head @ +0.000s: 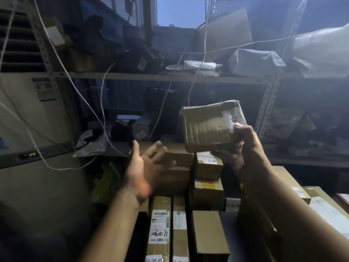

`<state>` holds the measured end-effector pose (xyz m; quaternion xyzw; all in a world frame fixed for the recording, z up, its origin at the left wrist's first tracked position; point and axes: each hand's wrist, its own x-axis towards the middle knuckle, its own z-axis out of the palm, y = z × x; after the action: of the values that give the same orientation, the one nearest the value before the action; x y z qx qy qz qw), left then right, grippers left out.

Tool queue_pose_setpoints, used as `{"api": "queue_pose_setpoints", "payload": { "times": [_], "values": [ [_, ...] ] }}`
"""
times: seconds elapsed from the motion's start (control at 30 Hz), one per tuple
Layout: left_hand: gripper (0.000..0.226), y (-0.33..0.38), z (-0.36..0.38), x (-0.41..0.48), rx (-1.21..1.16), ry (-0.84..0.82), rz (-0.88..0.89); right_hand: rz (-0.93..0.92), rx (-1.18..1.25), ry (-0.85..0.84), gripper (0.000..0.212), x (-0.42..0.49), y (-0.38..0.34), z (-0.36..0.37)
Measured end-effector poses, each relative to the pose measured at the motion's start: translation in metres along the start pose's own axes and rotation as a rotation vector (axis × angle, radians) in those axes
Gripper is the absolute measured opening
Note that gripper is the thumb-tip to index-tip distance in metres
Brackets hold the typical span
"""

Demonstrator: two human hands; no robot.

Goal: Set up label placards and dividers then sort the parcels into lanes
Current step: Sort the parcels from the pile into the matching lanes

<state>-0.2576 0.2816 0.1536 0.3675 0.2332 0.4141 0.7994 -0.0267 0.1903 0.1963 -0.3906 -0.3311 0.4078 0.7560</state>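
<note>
My right hand [243, 148] grips a small taped brown parcel [205, 127] by its lower right corner and holds it up in the air, tilted, with a white handwritten label at its top right. To the left, my left hand [147, 163] is raised with the palm up, fingers spread, holding nothing. Below the hands, brown parcels lie in rows: a long box with a shipping label [160, 229], a narrow box [180, 229] beside it and a plain box [208, 233]. A small white placard [232, 205] stands between boxes. A box with a white handwritten label [208, 165] tops a stack.
Metal shelving [170, 77] behind holds bags and parcels, with white cords [103, 103] hanging in front. An air conditioner unit [28, 118] with a green display stands at the left. A large cardboard box [283, 186] sits under my right forearm.
</note>
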Motion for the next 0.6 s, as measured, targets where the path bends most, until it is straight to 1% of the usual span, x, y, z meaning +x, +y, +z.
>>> {"api": "queue_pose_setpoints", "payload": {
  "times": [0.07,0.13,0.2,0.27,0.37,0.4,0.47,0.53,0.6],
  "values": [
    [0.088,-0.006,0.004,-0.005,-0.079,-0.092,-0.077,-0.004,0.120,0.040,0.079,-0.006,0.010,0.008],
    [0.093,-0.008,0.012,-0.009,-0.108,-0.199,-0.108,-0.026,0.132,0.062,0.074,-0.012,0.019,0.021],
    [0.093,-0.007,0.020,-0.011,-0.130,-0.284,-0.109,-0.041,0.117,0.044,0.077,-0.018,0.027,0.031],
    [0.094,-0.004,0.022,-0.012,-0.135,-0.337,-0.100,-0.055,0.062,0.039,0.083,-0.021,0.034,0.035],
    [0.095,-0.002,0.017,-0.013,-0.138,-0.375,-0.095,-0.059,-0.043,0.005,0.103,-0.022,0.040,0.036],
    [0.095,-0.002,0.015,-0.014,-0.147,-0.384,-0.098,-0.063,-0.092,-0.014,0.106,-0.020,0.042,0.035],
    [0.097,-0.002,0.013,-0.014,-0.160,-0.390,-0.110,-0.093,-0.212,-0.029,0.106,-0.019,0.043,0.034],
    [0.100,-0.002,0.012,-0.014,-0.146,-0.380,-0.112,-0.148,-0.335,-0.069,0.100,-0.020,0.042,0.034],
    [0.097,0.000,0.015,-0.016,-0.161,-0.368,-0.100,-0.206,-0.412,-0.111,0.096,-0.021,0.037,0.031]
  ]
}}
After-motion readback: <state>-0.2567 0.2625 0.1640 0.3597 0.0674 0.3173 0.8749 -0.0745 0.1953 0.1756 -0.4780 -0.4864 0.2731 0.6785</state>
